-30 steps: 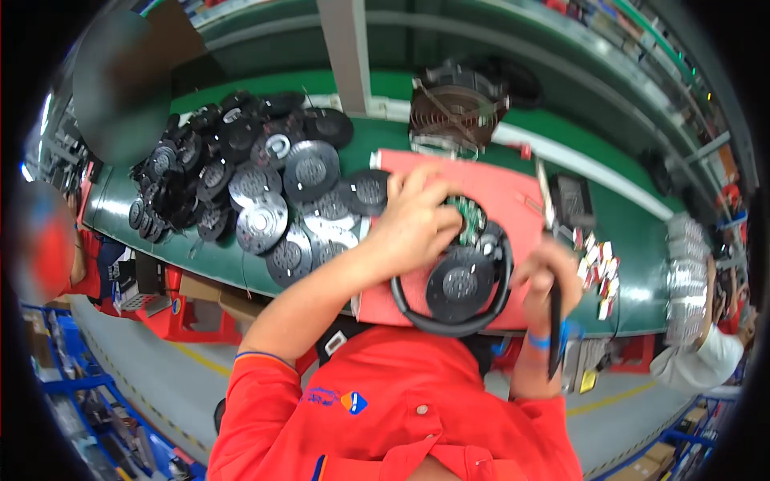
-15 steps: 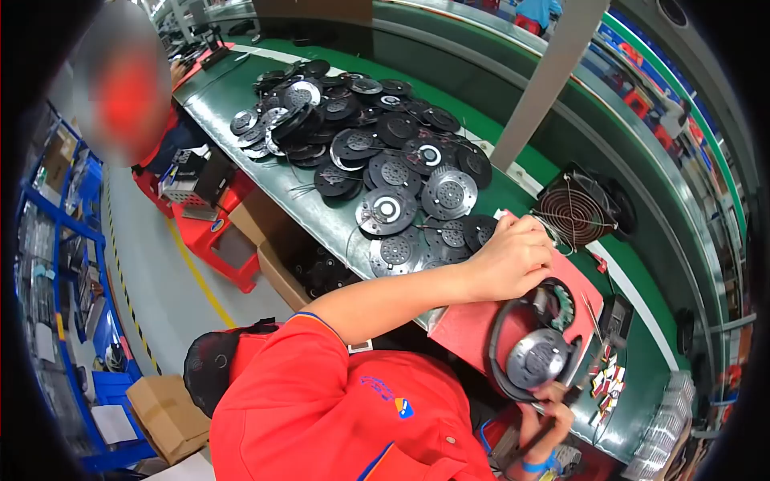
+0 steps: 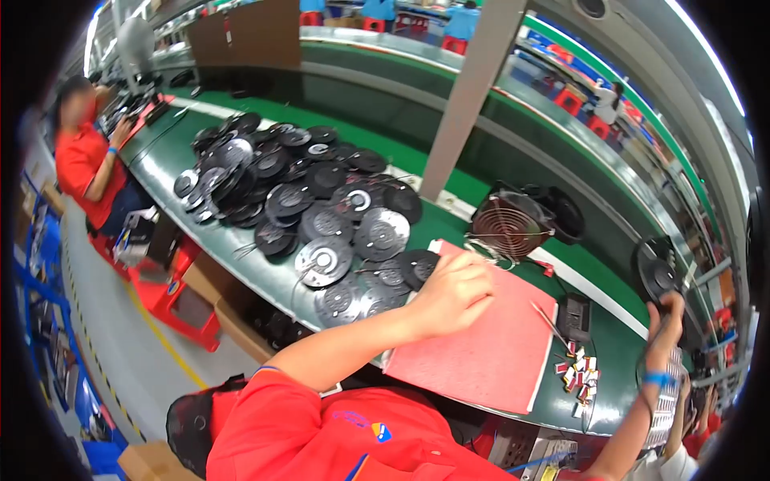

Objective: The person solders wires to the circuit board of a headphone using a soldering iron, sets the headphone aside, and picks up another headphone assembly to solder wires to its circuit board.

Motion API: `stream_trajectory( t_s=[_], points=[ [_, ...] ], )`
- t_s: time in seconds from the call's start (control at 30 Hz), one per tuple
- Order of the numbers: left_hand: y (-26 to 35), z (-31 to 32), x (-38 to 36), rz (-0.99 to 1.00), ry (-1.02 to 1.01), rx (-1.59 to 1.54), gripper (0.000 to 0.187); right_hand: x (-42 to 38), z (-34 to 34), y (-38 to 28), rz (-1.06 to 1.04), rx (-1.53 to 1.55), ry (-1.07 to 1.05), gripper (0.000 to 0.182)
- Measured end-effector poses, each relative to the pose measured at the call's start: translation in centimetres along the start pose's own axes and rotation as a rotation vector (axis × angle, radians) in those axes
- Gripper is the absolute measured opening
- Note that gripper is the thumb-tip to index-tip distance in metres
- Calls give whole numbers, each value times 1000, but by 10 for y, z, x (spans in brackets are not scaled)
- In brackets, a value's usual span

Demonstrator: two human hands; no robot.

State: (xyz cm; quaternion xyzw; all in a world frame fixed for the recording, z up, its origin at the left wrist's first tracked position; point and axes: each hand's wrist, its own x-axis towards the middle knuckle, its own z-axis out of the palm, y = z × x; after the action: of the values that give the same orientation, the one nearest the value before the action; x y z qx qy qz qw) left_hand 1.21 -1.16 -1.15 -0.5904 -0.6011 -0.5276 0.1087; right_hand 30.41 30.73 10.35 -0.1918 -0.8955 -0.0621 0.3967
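My left hand (image 3: pixel 455 293) is over the upper left part of a pink mat (image 3: pixel 489 345), its fingers curled together; whatever may be between them is hidden. Out at the right, my right hand (image 3: pixel 667 327), with a blue band at the wrist, is raised beyond the bench edge. It grips the lower edge of a black round part (image 3: pixel 658 271), which is held up on edge. To the left of my left hand lies a heap of black and silver round discs (image 3: pixel 325 220). Tweezers (image 3: pixel 550 325) rest on the mat's right edge.
A fan with a wire guard (image 3: pixel 510 228) stands behind the mat. Right of the mat are a black box (image 3: pixel 574 317) and several small white and red pieces (image 3: pixel 579 375). A grey post (image 3: pixel 475 104) rises behind the discs. A co-worker (image 3: pixel 84 160) sits at the far left.
My right hand has carried the black round part from the mat up and out to the right. My left hand remains over the mat, its fingers still curled. The view has shifted.
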Motion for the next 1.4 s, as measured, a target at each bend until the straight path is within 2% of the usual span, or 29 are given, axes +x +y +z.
stream_trajectory(
  t_s=[0.07,0.13,0.2,0.3,0.33,0.4,0.5,0.53,0.6,0.67,0.8,0.87,0.9,0.97,1.0,1.1,1.17,1.27,1.4],
  points=[
    [2,-1,0,11,-39,12,10,15,39,31,111,15,-27,33],
    [4,-1,-2,13,-77,34,10,23,79,66,61,-10,-2,40],
    [4,-3,-2,28,-85,81,11,28,107,63,181,-65,-10,39],
    [2,-6,0,36,-79,119,11,24,163,90,332,95,-6,33],
    [0,-7,0,13,-82,133,12,26,168,73,312,88,-1,29],
    [3,-10,2,10,-114,136,11,33,170,46,130,103,14,28],
    [8,-10,2,-2,-166,101,12,36,157,1,82,225,-56,30],
    [9,-9,2,2,-174,87,12,36,145,-19,139,271,-123,30],
    [12,-10,1,8,-195,68,13,28,129,-42,61,273,-104,27],
    [15,-10,1,20,-209,46,13,17,103,-67,94,282,-142,26],
    [20,-3,-5,24,-163,47,11,-16,75,-107,331,400,-171,26],
    [20,5,-12,104,-209,-28,10,-34,83,-110,453,578,-159,27],
    [20,10,-16,70,-190,15,10,-37,90,-113,432,618,-134,28],
    [19,18,-22,114,-305,-93,10,-36,104,-120,402,679,-92,27],
    [18,19,-24,91,-311,-80,10,-34,104,-124,383,605,-124,26],
    [18,20,-30,130,-456,-91,11,-36,122,-141,407,758,-17,26],
    [18,20,-30,145,-531,-82,10,-40,125,-149,416,653,-47,24],
    [17,22,-31,136,-536,-85,10,-45,123,-148,346,546,-92,23],
    [15,23,-31,139,-542,-72,10,-47,115,-141,421,655,-93,25]
  ],
)
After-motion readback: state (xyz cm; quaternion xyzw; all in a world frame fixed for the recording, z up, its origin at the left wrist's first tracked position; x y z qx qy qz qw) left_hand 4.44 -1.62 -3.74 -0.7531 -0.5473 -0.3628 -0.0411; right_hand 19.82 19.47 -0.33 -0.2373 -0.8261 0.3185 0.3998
